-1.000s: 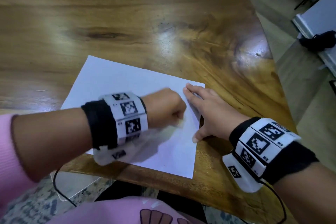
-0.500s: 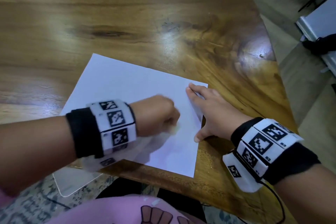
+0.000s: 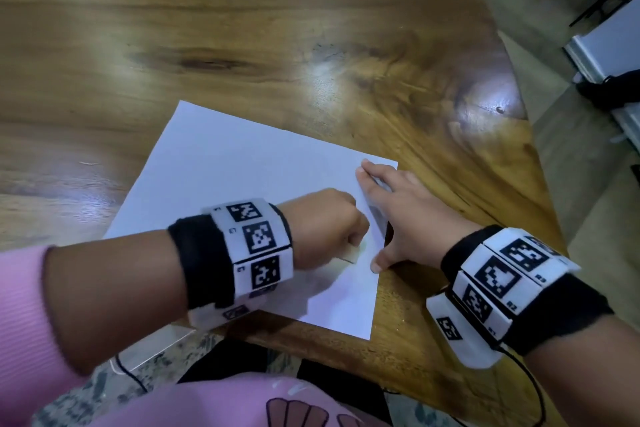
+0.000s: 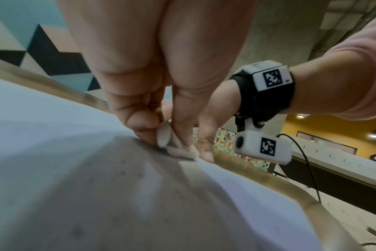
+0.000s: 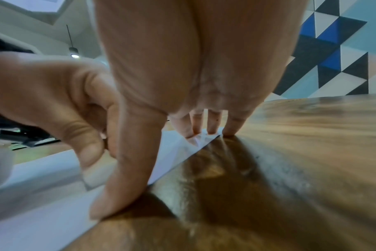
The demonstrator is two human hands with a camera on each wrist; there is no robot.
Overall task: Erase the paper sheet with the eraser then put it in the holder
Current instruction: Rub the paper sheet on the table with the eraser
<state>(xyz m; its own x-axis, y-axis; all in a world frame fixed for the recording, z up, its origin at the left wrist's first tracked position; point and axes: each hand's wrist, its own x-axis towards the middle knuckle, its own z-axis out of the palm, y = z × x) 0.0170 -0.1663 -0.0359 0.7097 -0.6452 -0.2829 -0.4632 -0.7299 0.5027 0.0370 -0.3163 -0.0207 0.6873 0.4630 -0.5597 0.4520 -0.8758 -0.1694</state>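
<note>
- On the near right part of the table [image 3: 311, 45], a white paper sheet [image 3: 225, 166] is laid flat, rectangular, smooth, unmarked where seen.
- Table top: glossy varnished wood, strong grain, dark knot, rounded edge; light glare is reflected.
- A small pale eraser [image 4: 176, 149], soft-edged, is pinched by the curled fingers of the left hand [image 3: 322, 222] and pressed on the sheet near its right edge.
- The right hand [image 3: 408, 211] is spread flat, fingers straight, thumb out, pressed on the sheet's right edge and the wood beside it.
- Both wrists are wrapped in black bands with white blocks printed in black square codes; small characters are too blurred to read.
- Pink ribbed sleeve [image 3: 24, 305] is seen.
- Room: wall of triangular blue, black, white panels [image 5: 337, 51]; yellow wall beyond.
</note>
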